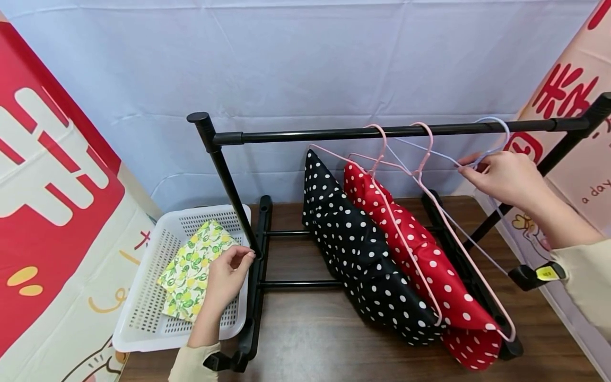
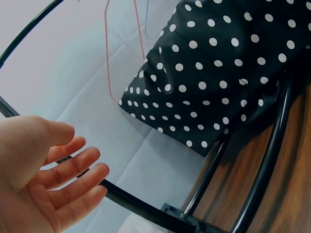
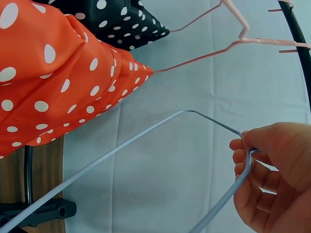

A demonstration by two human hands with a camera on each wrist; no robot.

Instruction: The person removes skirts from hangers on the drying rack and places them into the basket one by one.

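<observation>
My right hand [image 1: 511,178] pinches a pale blue wire hanger [image 3: 226,195] at its neck, between thumb and fingers. The hanger's hook rises at the black rail [image 1: 296,135], and nothing hangs on its wire. To its left, a red polka-dot cloth [image 1: 396,217] and a black polka-dot cloth [image 1: 343,239] drape over pink hangers [image 1: 426,154] hooked on that rail. In the head view my left hand [image 1: 223,281] is over the white basket [image 1: 126,318], beside the rack's left post [image 1: 229,183]. Its fingers are loosely bent and hold nothing in the left wrist view.
A folded lemon-print cloth [image 1: 193,276] lies in the basket. The rack's black feet and lower bars [image 1: 300,284] stand on a brown wooden surface [image 1: 305,329]. Pale fabric [image 1: 305,63] hangs behind, with printed panels [image 1: 57,175] at both sides.
</observation>
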